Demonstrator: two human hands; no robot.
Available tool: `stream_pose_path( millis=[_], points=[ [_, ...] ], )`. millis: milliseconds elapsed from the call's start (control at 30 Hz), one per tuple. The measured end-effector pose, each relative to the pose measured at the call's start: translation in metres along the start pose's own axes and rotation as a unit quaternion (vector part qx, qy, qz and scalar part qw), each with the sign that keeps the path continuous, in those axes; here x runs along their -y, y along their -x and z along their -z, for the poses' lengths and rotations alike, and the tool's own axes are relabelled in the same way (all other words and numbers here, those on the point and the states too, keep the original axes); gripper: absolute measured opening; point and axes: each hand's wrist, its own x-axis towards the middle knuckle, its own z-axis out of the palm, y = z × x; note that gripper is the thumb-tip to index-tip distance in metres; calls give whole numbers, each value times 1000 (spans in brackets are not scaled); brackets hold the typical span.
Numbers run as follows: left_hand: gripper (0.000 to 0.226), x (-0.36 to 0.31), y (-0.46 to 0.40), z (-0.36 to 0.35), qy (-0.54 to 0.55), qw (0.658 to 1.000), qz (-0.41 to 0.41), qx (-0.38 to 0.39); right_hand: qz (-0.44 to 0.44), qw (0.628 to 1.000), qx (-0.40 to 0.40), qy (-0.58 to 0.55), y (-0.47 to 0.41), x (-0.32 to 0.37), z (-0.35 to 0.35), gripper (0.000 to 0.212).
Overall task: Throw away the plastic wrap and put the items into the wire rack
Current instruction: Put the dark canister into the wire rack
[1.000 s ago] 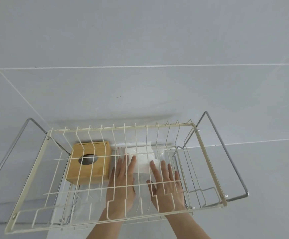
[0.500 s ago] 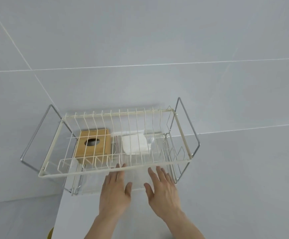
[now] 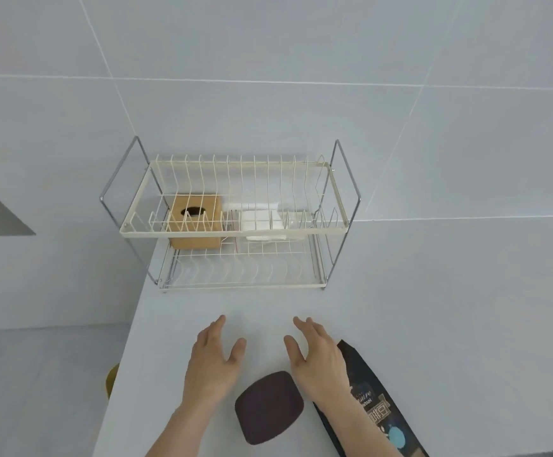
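I saw both hands, left (image 3: 214,364) and right (image 3: 318,359), hovering palm-down over the worktop (image 3: 176,324), fingers spread, holding nothing.

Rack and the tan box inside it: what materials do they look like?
Wire rack: thin metal wire with a cream painted or coated finish; the outer side frames look like bare chrome, shiny and grey. Tan box: likely wood or bamboo, matte with a warm even tone and a dark oval opening on top; no grain is resolvable.

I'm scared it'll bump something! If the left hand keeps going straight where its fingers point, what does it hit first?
Probably the wire rack, at its lower tier; only bare counter lies before the left hand. Depth is uncertain.
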Motion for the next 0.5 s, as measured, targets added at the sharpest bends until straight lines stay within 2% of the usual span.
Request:
stream_pose_path(
  millis=[233,367,500],
  points=[
    [72,14,46,-9,193,976,65,84,-40,994,38,-99,32,-5,-4,55],
    [91,13,59,-8,233,958,100,134,-48,993,42,-98,44,-4,-5,53],
    [96,5,67,-5,248,947,134,152,-72,991,78,-76,47,-3,-8,50]
  ],
)
